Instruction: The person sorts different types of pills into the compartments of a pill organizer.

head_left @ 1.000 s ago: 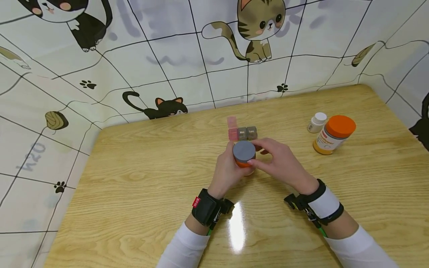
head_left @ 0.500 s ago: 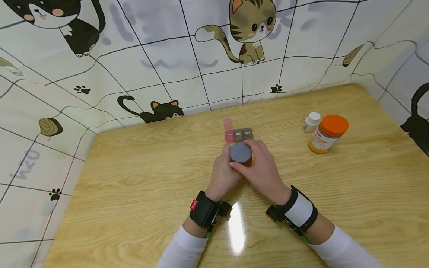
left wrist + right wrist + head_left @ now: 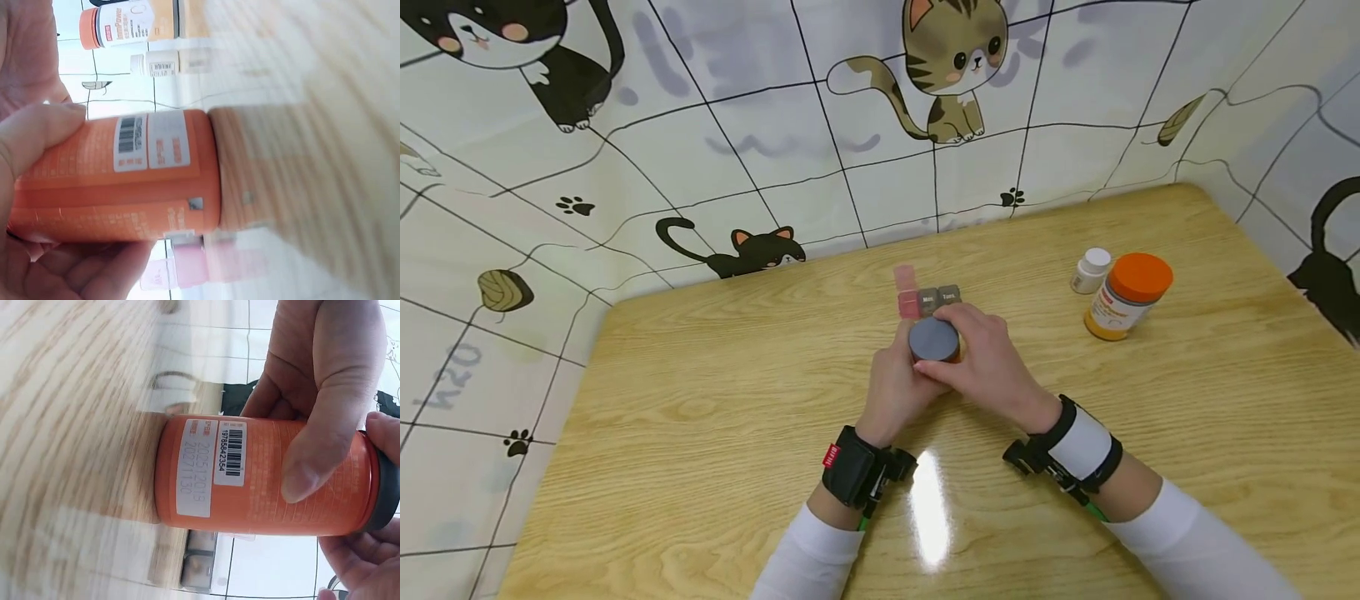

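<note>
From the head view, only the orange bottle's [image 3: 935, 340] grey lid shows, between the left hand [image 3: 895, 383] and right hand [image 3: 988, 367], above the table [image 3: 700, 400]. The wrist views show its barcode label; the left hand's fingers wrap the body, the right hand's grip the lid.

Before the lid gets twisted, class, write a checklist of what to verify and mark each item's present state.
1. Left hand grips the orange bottle: ok.
2. Right hand fingers on the grey lid: ok.
3. Bottle base on the table: ok.
4. Lid seated on the bottle: ok.
5. Pill box close behind the hands: not ok, a knock is possible.
6. Lid loose or tight: cannot tell.
</note>
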{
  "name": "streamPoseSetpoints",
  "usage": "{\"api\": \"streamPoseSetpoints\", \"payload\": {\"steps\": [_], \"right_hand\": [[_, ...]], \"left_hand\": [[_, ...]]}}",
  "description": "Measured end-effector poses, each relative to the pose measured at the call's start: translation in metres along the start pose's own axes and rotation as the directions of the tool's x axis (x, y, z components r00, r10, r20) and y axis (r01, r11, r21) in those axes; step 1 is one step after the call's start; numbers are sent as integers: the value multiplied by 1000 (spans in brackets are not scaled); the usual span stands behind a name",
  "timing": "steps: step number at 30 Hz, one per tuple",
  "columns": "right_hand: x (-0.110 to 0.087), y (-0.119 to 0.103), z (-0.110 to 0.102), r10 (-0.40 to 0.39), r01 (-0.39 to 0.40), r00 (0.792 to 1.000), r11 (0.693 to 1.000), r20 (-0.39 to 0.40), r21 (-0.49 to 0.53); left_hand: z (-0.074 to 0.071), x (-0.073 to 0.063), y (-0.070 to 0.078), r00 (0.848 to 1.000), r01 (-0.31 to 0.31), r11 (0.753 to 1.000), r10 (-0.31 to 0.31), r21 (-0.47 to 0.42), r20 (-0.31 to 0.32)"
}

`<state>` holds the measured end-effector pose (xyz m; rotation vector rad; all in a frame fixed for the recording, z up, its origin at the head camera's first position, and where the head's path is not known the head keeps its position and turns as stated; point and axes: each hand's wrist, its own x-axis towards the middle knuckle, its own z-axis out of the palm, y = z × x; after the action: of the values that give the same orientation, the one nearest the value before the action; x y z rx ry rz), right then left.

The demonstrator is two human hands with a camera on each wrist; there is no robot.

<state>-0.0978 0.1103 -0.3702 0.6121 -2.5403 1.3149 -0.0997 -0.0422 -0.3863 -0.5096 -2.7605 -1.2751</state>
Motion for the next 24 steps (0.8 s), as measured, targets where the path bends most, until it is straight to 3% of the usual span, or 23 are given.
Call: {"api": "streamPoseSetpoints", "payload": {"steps": [3, 6, 10, 12, 13, 15, 19, 21, 24], "right_hand": [[3, 4, -6, -31, 29, 998, 999, 54, 24], [8, 11, -16, -54, 41, 983, 996, 174, 78], [19, 23, -30, -43, -26, 927, 984, 372, 178], [20, 26, -32, -30, -67, 904, 975, 428, 210], [19, 26, -32, -25, -76, 902, 974, 431, 215], [15, 22, -27, -7, -76, 925, 976, 379, 203], [0, 4, -10, 50, -59, 990, 996, 135, 65], [-5, -4, -1, 75, -75, 997, 997, 12, -7], [-8, -10, 7, 81, -86, 993, 995, -85, -58]], "left_hand": [[-1, 0, -1, 1000, -1, 1000, 2, -13, 16], [-2, 1, -2, 999, 7, 999, -5, -45, 35], [-3, 2, -3, 998, 25, 996, -19, -82, 67], [-3, 2, -3, 997, 29, 996, -23, -84, 80], [-4, 2, -3, 996, 31, 996, -24, -85, 84], [-4, 2, -3, 996, 22, 997, -15, -75, 88], [-7, 2, -3, 996, -3, 999, 7, -48, 86], [-7, 1, -3, 997, -12, 999, 15, -33, 82], [-7, 1, -3, 997, -9, 1000, 11, -25, 78]]}}
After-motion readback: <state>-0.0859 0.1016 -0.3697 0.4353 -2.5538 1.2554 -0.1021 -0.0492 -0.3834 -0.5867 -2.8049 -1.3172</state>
